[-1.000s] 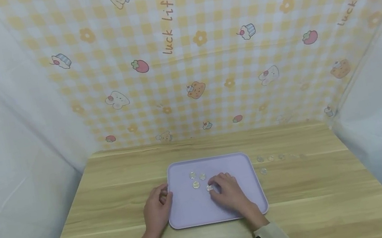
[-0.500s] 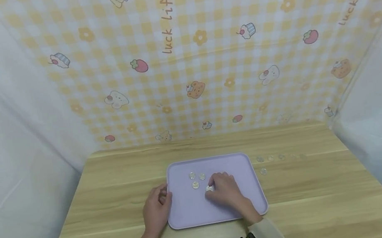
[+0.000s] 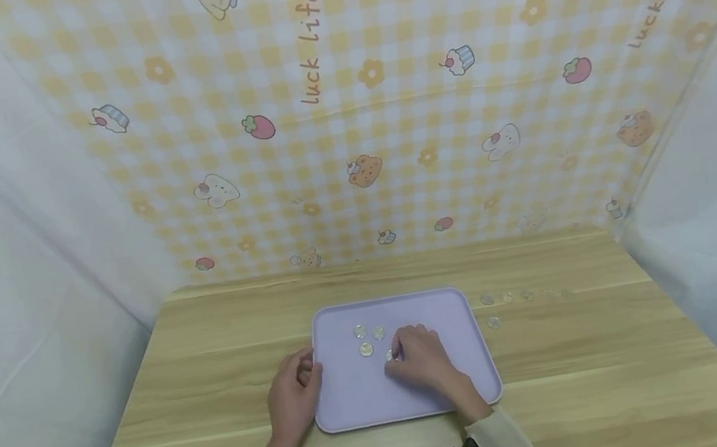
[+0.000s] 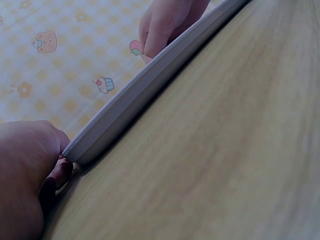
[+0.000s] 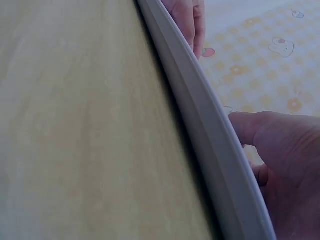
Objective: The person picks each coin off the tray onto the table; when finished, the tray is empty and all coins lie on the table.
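A lilac tray [image 3: 360, 405] lies on the wooden table [image 3: 213, 374]. My left hand [image 3: 301, 379] grips its left rim, thumb on top; the left wrist view shows those fingers [image 4: 52, 175] curled at the tray's edge [image 4: 150, 85]. My right hand [image 3: 412, 355] rests on the tray with bent fingers, pinching a small clear round piece [image 3: 389, 356]. Three more such pieces [image 3: 367, 348] lie just beyond it. In the right wrist view the thumb [image 5: 250, 130] shows past the tray's rim [image 5: 210, 125].
Several small clear round pieces [image 3: 506, 297] lie in a row on the table right of the tray, and one more [image 3: 494, 322] lies nearer. A yellow checked cloth [image 3: 358, 136] hangs behind the table, with white sheets at both sides.
My right hand has slid slightly left across the tray, and the small round piece under its fingertips has moved with it. The left hand has stayed on the rim.
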Tool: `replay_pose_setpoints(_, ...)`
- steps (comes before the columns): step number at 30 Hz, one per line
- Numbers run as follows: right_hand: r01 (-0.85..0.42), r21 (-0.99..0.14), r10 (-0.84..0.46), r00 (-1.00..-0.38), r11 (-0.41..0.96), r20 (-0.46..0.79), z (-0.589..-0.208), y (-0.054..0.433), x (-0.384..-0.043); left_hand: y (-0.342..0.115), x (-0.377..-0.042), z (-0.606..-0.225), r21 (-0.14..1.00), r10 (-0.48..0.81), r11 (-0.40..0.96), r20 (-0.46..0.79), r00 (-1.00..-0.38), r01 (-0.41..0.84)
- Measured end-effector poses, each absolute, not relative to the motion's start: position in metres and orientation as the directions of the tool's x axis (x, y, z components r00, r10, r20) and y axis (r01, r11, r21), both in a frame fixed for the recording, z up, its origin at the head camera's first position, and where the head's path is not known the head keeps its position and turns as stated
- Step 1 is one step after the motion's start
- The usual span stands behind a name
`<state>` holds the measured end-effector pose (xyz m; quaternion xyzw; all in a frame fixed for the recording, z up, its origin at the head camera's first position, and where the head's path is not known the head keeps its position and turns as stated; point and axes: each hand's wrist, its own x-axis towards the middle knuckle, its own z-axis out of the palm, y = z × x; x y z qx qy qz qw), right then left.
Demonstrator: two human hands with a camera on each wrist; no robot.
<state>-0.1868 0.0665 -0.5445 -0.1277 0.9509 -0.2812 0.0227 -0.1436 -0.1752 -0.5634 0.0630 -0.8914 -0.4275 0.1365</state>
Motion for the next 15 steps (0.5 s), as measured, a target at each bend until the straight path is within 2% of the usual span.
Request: replay_pose_setpoints(15,-0.322,-0.551,-0.351,-0.935,0.770,0.055,-0.536,0.074,-0.184,-0.174,-0.142,-0.562,0.786,-0.239,0.618,0.196,-0.951,0.007)
